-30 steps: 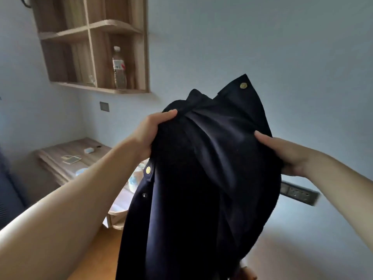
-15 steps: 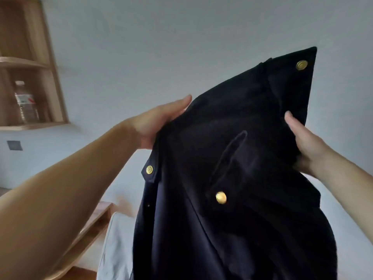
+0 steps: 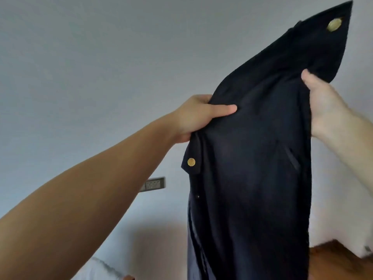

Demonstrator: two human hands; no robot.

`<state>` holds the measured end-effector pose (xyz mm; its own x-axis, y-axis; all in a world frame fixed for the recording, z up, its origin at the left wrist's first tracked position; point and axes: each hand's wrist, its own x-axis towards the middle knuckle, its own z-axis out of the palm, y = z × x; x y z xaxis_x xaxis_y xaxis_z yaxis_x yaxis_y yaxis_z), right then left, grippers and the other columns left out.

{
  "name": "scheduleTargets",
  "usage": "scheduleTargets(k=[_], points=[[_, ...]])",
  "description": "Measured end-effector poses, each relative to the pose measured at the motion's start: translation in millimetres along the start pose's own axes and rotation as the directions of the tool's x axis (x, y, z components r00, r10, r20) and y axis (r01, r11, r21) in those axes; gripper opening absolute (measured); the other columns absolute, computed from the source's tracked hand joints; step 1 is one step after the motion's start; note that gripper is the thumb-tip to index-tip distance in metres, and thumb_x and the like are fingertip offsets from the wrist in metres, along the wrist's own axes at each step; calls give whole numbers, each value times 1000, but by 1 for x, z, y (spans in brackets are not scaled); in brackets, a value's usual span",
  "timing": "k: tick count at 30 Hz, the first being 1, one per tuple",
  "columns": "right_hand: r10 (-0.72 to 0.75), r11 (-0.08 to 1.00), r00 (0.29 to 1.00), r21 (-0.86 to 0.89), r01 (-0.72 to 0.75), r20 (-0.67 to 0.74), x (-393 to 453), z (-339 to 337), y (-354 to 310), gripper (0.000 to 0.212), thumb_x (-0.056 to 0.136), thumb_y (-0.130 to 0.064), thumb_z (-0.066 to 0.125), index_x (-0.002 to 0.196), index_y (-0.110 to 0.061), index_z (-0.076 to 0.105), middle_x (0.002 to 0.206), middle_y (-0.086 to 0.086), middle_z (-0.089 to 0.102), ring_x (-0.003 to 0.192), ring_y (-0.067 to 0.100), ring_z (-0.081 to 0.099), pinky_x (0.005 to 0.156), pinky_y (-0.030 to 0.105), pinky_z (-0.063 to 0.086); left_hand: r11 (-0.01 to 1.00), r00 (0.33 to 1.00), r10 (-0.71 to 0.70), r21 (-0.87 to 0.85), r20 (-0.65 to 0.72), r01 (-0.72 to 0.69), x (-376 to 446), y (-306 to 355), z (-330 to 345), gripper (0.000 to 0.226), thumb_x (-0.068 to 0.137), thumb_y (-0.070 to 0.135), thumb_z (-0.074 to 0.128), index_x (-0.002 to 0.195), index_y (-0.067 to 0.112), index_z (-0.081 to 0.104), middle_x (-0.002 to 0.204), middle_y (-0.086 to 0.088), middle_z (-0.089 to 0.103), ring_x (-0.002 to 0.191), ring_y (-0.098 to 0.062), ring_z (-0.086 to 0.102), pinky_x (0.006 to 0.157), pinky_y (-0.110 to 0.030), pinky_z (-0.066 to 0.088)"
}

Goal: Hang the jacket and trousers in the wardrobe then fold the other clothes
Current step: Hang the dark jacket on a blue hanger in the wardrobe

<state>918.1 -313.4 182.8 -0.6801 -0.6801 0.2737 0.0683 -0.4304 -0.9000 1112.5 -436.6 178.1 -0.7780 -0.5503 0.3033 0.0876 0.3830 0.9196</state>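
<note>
On our left, our left hand (image 3: 198,116) grips the upper edge of the dark jacket (image 3: 248,168), thumb laid flat across the front and the other fingers hidden behind the cloth, just above a brass button (image 3: 191,162). The jacket hangs between our two hands, held up in front of the pale wall (image 3: 101,57), its long axis running almost straight down out of view. On the right, our right hand (image 3: 323,106) pinches the opposite edge slightly higher, below a raised corner carrying a second button (image 3: 334,25), so both hands are equally placed for threading a hanger, we judge.
</note>
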Motion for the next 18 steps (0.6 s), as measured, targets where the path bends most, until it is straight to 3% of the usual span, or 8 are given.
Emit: scheduleTargets(k=[3,7,10,12,14,15,18], points=[[-110,994,985,-23,107,-136,-7,-4,-37,45,96,-50,47,122,-16,62,104,5,75,90,24,73,75,37,58,999,980,35,1,195,-36,5,-37,35,39,83,25,77,119,21,62,112,5,72,101,-14,70,90,-36,56],[-171,982,942,-123,141,-290,-21,-16,-59,46,94,-46,52,123,-11,61,107,14,72,90,37,71,75,56,56,993,854,-52,119,518,-11,1,-81,115,43,81,40,76,120,38,58,110,21,69,104,-5,65,93,-36,53],[-211,952,935,-277,131,-283,-44,-39,-60,44,91,-47,59,116,-12,66,102,8,74,89,28,73,77,46,59,997,891,-73,5,448,79,-2,-99,181,40,90,35,68,127,26,58,119,9,67,108,-12,64,96,-35,52],[-215,870,963,-479,115,-160,-68,-72,-51,40,89,-49,62,117,-20,64,107,-5,74,96,13,71,83,31,58,986,897,-86,-90,434,138,1,-106,211,35,92,31,65,126,23,60,118,6,68,107,-14,65,99,-38,51],[-61,682,996,-732,0,-58,-98,-124,-26,37,88,-50,61,121,-33,55,114,-20,66,100,-2,65,86,21,53,948,890,-107,-223,443,225,11,-107,229,31,93,32,65,122,23,62,115,6,71,107,-16,67,100,-42,50],[100,608,993,-786,-113,-65,-113,-154,-7,42,85,-54,60,122,-39,50,116,-26,61,101,-7,61,89,19,50,918,885,-110,-295,453,265,17,-104,237,28,93,31,64,120,23,63,113,6,72,107,-17,67,101,-43,50],[544,550,817,-654,-519,-191,-159,-246,59,77,64,-68,75,129,-36,51,124,-20,60,115,3,57,105,33,43,789,864,-86,-495,496,363,39,-86,257,30,95,28,62,122,15,64,116,2,72,110,-16,67,102,-39,49]])
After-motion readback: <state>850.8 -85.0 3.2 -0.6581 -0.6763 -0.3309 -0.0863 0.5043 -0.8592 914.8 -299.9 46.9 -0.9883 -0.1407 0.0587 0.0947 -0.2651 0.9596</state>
